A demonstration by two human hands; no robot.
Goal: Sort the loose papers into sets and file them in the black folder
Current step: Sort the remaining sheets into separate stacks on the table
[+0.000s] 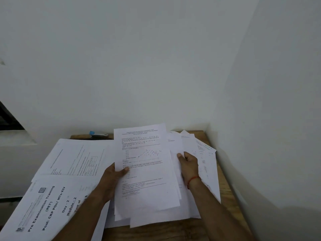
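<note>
A: Where do the loose papers lie?

B: All over the wooden surface (173, 230), which sits in a corner of the white wall (156, 66). In the middle the person holds up a stack (152, 211) of white sheets, tilted toward the camera. Its top sheet (142, 153) carries printed text and a small diagram.

A: And the hands?

B: The left hand (114, 174) pinches the stack at its left edge, with the thumb pressed on the top sheet and the fingers hidden underneath. The right hand (188, 164) grips the right side, where sheets stick out behind the top one. Its thumb lies on them and its fingers are curled. A red thread (193, 180) circles that wrist.

A: What lies to the sides?

B: At near left lies a cover page (52, 206) headed "Pre Examination Training (PET)", turned sideways and running past the frame's lower edge. Beyond it lie more printed pages (74, 157), overlapping one another. On the right are the fanned papers (206, 164), spread loosely under the right hand and reaching toward the wall.

A: Anything besides paper?

B: A stapler (99, 134), silver with a blue end, lies at the far edge of the surface, just left of the top sheet's upper corner.
</note>
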